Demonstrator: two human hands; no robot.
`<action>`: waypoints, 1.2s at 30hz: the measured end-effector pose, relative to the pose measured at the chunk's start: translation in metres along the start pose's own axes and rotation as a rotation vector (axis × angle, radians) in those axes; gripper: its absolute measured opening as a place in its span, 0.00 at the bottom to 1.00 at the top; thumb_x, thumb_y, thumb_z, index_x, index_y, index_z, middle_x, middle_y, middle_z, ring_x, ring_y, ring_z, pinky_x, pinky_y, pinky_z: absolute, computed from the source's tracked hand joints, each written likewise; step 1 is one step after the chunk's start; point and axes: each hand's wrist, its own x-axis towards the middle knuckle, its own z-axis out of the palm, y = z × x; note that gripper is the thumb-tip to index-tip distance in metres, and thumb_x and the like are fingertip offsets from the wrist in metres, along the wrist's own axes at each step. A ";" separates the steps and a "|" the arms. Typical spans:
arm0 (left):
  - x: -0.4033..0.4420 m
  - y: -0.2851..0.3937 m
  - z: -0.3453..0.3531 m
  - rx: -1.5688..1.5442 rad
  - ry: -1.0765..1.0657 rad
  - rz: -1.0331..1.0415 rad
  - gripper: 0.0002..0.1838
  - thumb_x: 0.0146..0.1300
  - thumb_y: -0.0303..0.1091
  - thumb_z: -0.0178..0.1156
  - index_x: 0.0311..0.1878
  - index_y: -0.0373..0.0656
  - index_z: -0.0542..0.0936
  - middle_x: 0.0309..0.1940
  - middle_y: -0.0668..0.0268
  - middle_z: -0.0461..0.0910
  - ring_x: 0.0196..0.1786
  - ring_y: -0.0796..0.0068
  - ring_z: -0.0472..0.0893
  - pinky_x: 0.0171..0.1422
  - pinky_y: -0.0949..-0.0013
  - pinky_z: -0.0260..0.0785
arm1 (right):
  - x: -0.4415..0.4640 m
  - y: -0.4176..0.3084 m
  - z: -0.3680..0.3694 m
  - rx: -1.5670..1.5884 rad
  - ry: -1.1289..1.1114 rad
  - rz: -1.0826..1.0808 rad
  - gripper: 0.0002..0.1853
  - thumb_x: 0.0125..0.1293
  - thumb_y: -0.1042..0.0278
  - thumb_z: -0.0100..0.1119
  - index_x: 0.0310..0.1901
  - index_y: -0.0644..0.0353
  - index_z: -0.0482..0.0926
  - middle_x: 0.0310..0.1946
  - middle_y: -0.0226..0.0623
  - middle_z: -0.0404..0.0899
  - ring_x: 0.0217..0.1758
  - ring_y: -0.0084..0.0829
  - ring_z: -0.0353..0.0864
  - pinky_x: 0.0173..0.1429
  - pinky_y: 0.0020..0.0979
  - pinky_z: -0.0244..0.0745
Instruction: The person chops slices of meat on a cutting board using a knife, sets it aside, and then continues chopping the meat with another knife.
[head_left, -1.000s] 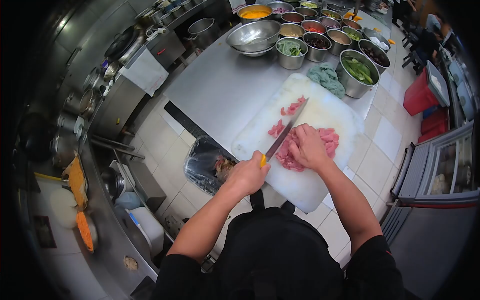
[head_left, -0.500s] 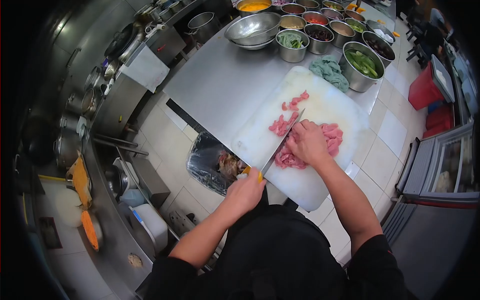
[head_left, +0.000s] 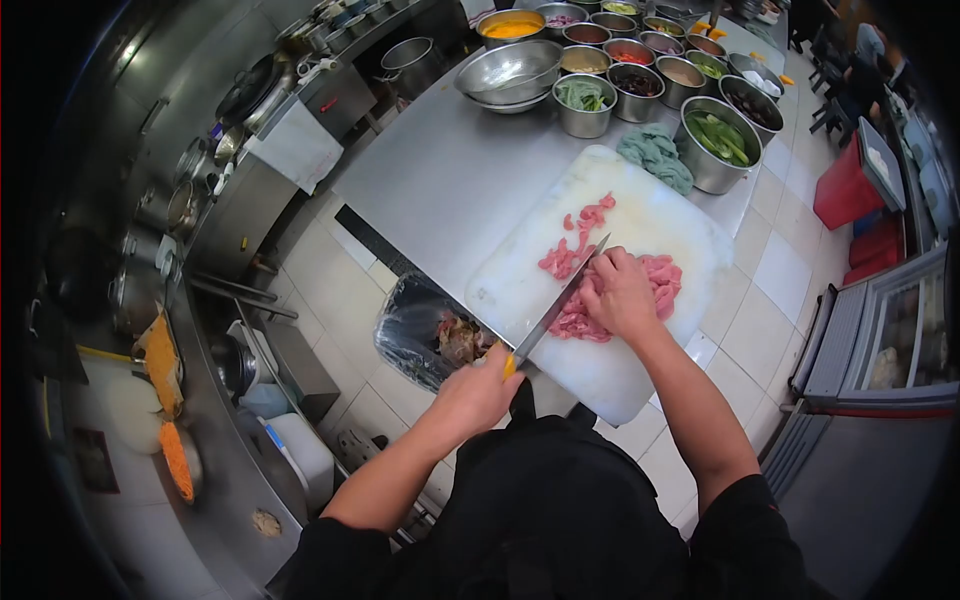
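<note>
Station: steel table (head_left: 420, 165), white cutting board (head_left: 505, 275) lying on it, one person standing at the near end in black clothing. Both hands bare.

Left hand (head_left: 472, 395): closed in a fist around the yellow handle (head_left: 511, 365) of a long knife (head_left: 556, 308). Blade points away from the body and slants to the right, its tip over the board.

Right hand (head_left: 620, 295): fingers bent and bunched together, laid over the raw meat (head_left: 664, 282) just right of the blade. From where I stand the fingertips are hidden, so I cannot tell whether they pinch a slice or merely press on the pile.

Meat: pink and sliced, the main heap under and around the right hand on the board's right half. A smaller group of cut strips (head_left: 565, 258) lies left of the blade, trailing toward the far end, apart from the heap.

Surroundings: crumpled green cloth (head_left: 655, 158) at the board's far right corner. Beside it, a deep steel pot (head_left: 718, 180) containing green vegetables. Behind, rows of steel containers with assorted ingredients; near them a wide steel bowl (head_left: 510, 72) sits on another dish. Left of the board, below table level, a plastic-lined bin (head_left: 400, 325) contains brownish scraps (head_left: 460, 340).
</note>
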 end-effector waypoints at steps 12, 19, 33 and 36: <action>0.092 0.016 0.020 -0.012 0.067 0.058 0.23 0.75 0.47 0.55 0.58 0.35 0.66 0.40 0.35 0.83 0.47 0.31 0.82 0.53 0.41 0.73 | 0.003 0.003 0.000 0.055 -0.031 0.000 0.10 0.59 0.67 0.63 0.39 0.61 0.78 0.34 0.44 0.77 0.42 0.50 0.80 0.51 0.48 0.75; 0.087 0.040 -0.010 -0.054 0.083 0.046 0.22 0.75 0.47 0.53 0.56 0.35 0.67 0.42 0.35 0.83 0.49 0.32 0.82 0.55 0.41 0.72 | -0.010 0.001 -0.001 0.042 0.124 -0.032 0.11 0.59 0.68 0.63 0.43 0.60 0.78 0.43 0.43 0.75 0.47 0.49 0.77 0.53 0.47 0.73; 0.004 -0.012 0.017 0.037 -0.011 -0.002 0.19 0.75 0.44 0.55 0.52 0.35 0.67 0.34 0.39 0.84 0.41 0.35 0.84 0.46 0.39 0.75 | -0.005 0.001 0.006 -0.007 0.079 -0.009 0.07 0.56 0.68 0.65 0.35 0.58 0.79 0.37 0.42 0.75 0.40 0.47 0.78 0.48 0.47 0.74; 0.042 0.008 0.017 0.045 0.030 0.052 0.18 0.75 0.43 0.54 0.52 0.35 0.67 0.35 0.39 0.84 0.42 0.36 0.84 0.47 0.39 0.75 | 0.000 0.003 0.005 0.002 0.050 -0.009 0.07 0.56 0.68 0.65 0.35 0.58 0.79 0.36 0.44 0.75 0.38 0.49 0.78 0.46 0.48 0.74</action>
